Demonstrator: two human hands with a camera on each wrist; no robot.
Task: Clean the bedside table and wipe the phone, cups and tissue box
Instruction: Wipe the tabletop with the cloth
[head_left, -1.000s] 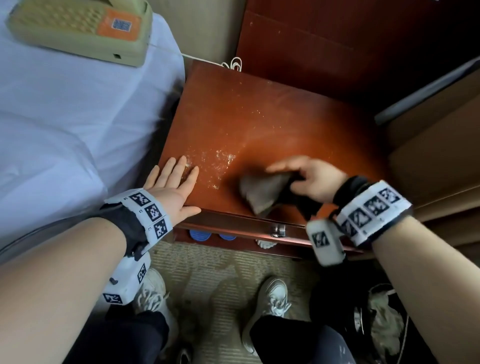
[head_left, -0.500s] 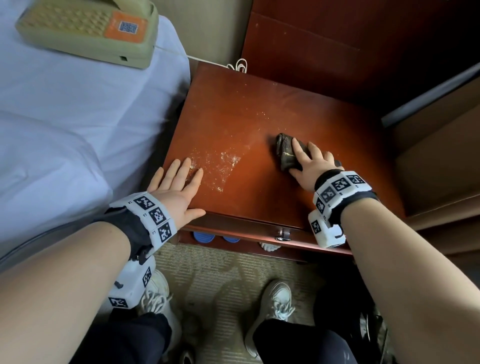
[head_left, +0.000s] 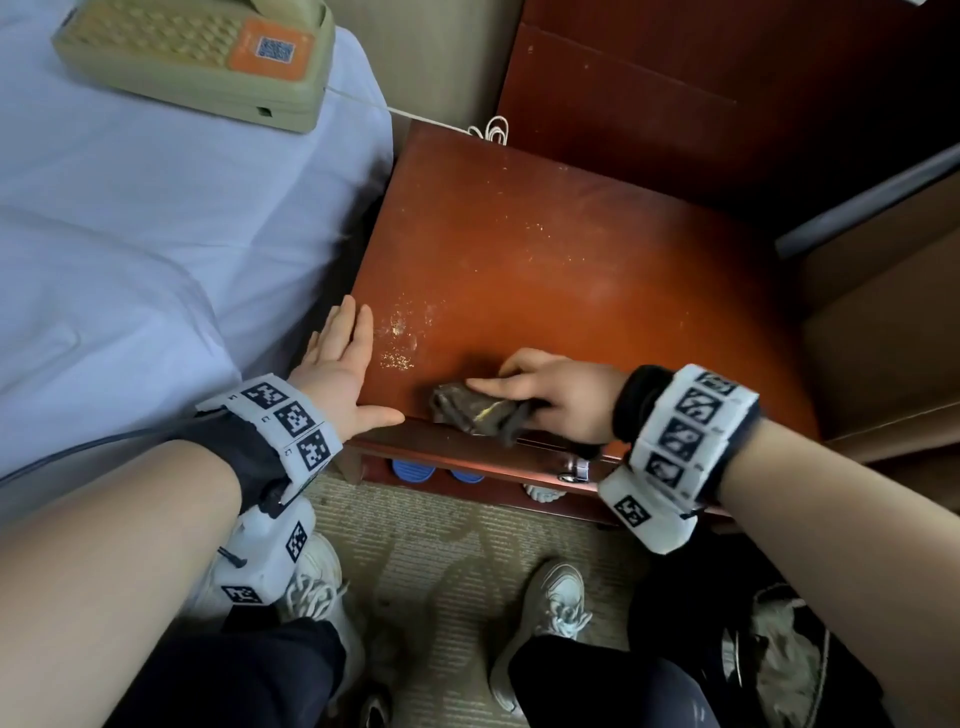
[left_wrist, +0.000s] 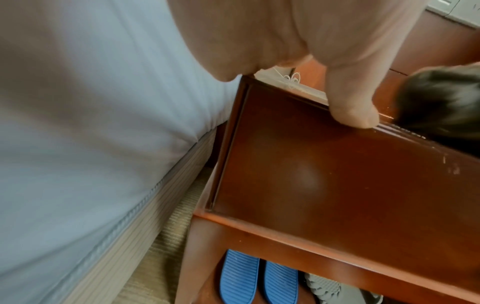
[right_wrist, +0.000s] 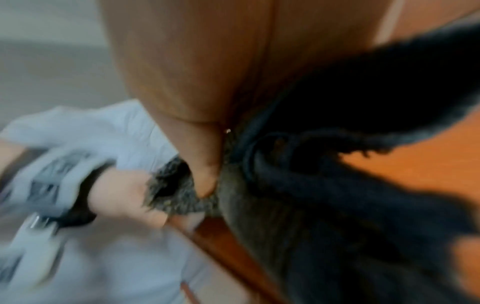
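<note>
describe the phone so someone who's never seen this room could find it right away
Start at the bed with the pale blue sheet, left of the reddish-brown wooden bedside table. Near its far edge lies a beige-green plastic desk telephone. An orange label with a square code sets it apart.

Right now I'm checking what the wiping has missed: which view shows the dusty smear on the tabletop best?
The head view: the smear lies between left hand and cloth. Neither wrist view shows it.

Glossy red-brown wooden worktop (head_left: 597, 270) with dusty, scuffed patches, dark grey fuzzy cloth rag (head_left: 475, 410), matt beige plastic phone (head_left: 197, 57), smooth pale-blue fabric bedsheet (head_left: 156, 218), ribbed blue rubber slippers (left_wrist: 257, 277)
</note>
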